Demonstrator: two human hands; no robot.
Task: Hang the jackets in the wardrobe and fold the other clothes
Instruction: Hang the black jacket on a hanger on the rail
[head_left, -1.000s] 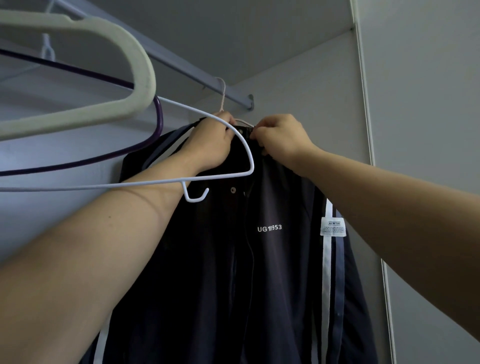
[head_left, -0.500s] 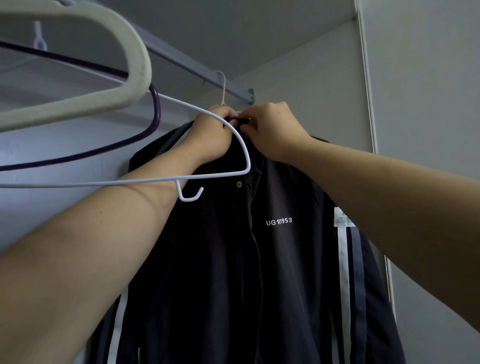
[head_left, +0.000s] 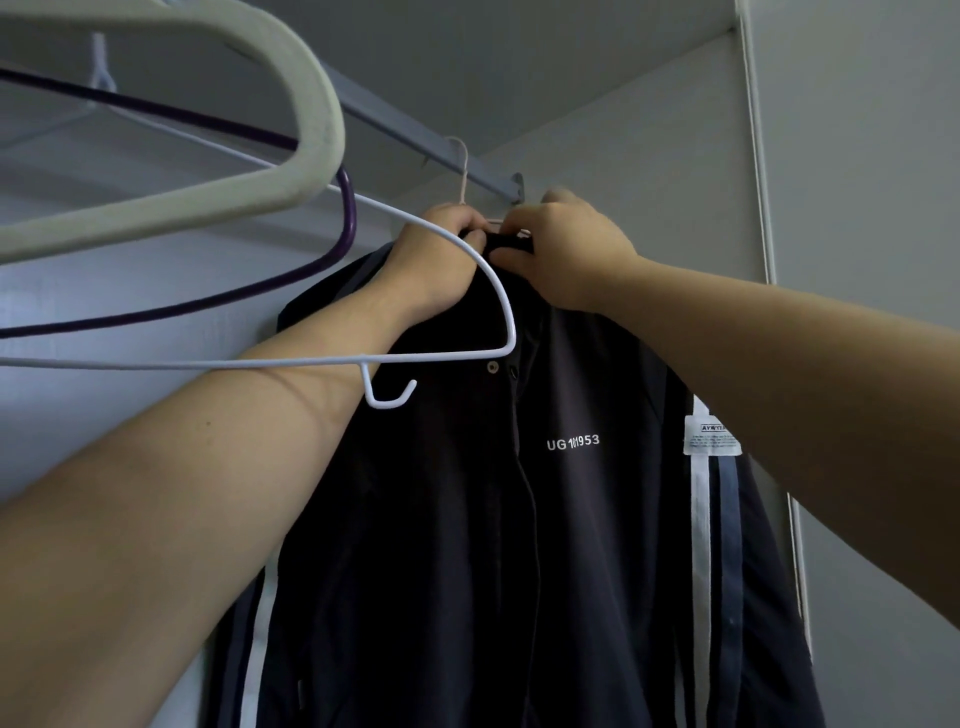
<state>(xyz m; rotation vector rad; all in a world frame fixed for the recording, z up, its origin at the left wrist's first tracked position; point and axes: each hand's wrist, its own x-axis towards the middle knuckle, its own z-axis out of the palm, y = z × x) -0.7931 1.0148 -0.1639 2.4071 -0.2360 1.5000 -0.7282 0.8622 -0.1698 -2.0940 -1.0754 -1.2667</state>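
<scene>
A dark jacket (head_left: 571, 519) with white and blue sleeve stripes and white chest lettering hangs from a thin hanger hook (head_left: 462, 171) on the wardrobe rail (head_left: 415, 135). My left hand (head_left: 436, 260) grips the collar on its left side. My right hand (head_left: 566, 249) pinches the collar on its right side, just below the rail's end bracket. Both hands are closed on the fabric, close together. The hanger's body is hidden inside the jacket.
Three empty hangers hang at the left on the same rail: a thick pale one (head_left: 234, 192), a purple one (head_left: 260, 291) and a white wire one (head_left: 441, 356) crossing in front of my left wrist. The wardrobe's side wall (head_left: 857, 208) stands at the right.
My right hand has shifted up and left along the collar towards my left hand. The jacket's right shoulder and sleeve have settled lower and straighter.
</scene>
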